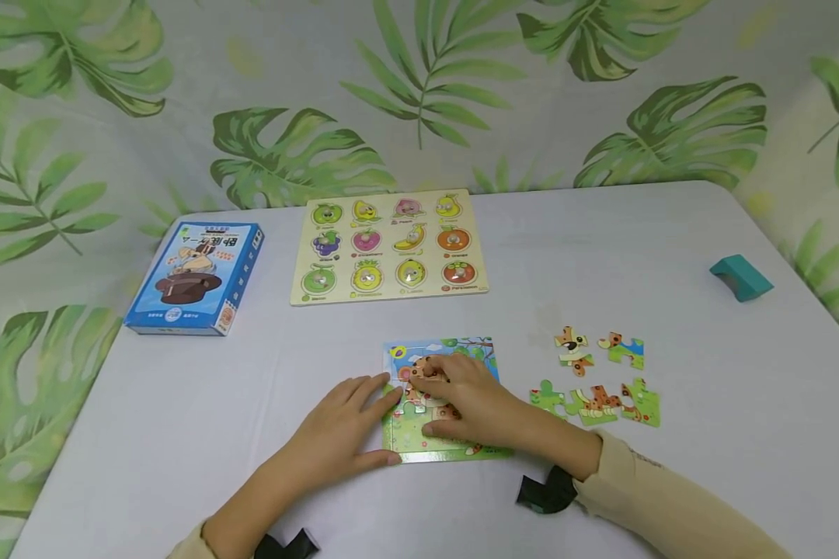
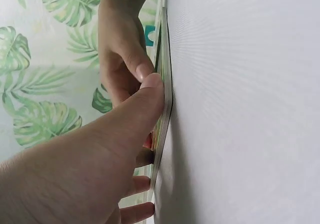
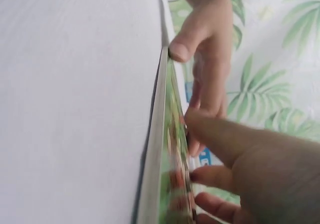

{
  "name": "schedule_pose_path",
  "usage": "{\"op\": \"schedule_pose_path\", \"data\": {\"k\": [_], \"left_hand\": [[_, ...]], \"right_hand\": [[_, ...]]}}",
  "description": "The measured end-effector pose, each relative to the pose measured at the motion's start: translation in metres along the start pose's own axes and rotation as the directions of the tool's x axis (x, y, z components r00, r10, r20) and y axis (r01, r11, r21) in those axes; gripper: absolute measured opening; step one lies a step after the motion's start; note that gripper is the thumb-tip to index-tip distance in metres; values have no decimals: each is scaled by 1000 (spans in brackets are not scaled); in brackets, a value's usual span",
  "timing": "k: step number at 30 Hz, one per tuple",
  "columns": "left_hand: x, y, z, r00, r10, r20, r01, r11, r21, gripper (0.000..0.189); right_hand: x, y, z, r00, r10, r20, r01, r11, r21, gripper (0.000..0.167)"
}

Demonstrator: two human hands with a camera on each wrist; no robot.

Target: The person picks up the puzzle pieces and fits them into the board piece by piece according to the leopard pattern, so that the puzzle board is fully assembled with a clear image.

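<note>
White cloth-covered tabletop (image 1: 301, 353) runs between the flat, rectangular green-and-blue animal jigsaw board (image 1: 454, 456) and the cream fruit-picture board (image 1: 391, 294) beyond. Right side tighter: loose, multicoloured interlocking jigsaw pieces (image 1: 642, 402) lie in two rows near the jigsaw board's edge, just beyond the right forearm. Left hand (image 1: 342, 431): fingers loosely extended, touching the left edge, thumb at the near-left corner. Right hand (image 1: 477, 400): over the jigsaw board, fingers slightly bent, fingertips touching its picture surface; jigsaw board lies directly beneath.
</note>
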State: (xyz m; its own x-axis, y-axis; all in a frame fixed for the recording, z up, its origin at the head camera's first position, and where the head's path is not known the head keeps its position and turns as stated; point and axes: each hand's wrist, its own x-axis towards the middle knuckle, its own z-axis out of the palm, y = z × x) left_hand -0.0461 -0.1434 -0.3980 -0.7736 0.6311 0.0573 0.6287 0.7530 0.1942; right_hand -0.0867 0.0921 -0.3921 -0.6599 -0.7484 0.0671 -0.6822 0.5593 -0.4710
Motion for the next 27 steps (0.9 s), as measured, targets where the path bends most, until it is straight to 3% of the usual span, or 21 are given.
{"op": "schedule_pose_path", "data": {"k": [4,8,13,18,23,27], "left_hand": [[-1,2,0,1000,-8,8,8,1000,-7,79],[-1,2,1,1000,-6,-2,6,1000,-9,80],[-1,2,2,1000,-3,-8,3,1000,-6,82],[-1,1,3,1000,-9,-9,9,1000,-4,83],[-1,2,2,1000,-19,8,19,1000,-9,82],[-1,2,0,1000,-27,15,27,999,-18,82]], "right_hand": [[-8,3,-8,998,18,65,-27,990,141,70],[-18,8,-25,998,62,15,-63,963,261,69],[-40,22,-51,985,99,-138,-67,974,217,70],[-65,43,-71,951,127,-281,-90,986,141,73],[-88,66,-79,921,204,-331,-158,974,161,77],[-101,83,-77,908,262,-326,-200,957,210,78]]}}
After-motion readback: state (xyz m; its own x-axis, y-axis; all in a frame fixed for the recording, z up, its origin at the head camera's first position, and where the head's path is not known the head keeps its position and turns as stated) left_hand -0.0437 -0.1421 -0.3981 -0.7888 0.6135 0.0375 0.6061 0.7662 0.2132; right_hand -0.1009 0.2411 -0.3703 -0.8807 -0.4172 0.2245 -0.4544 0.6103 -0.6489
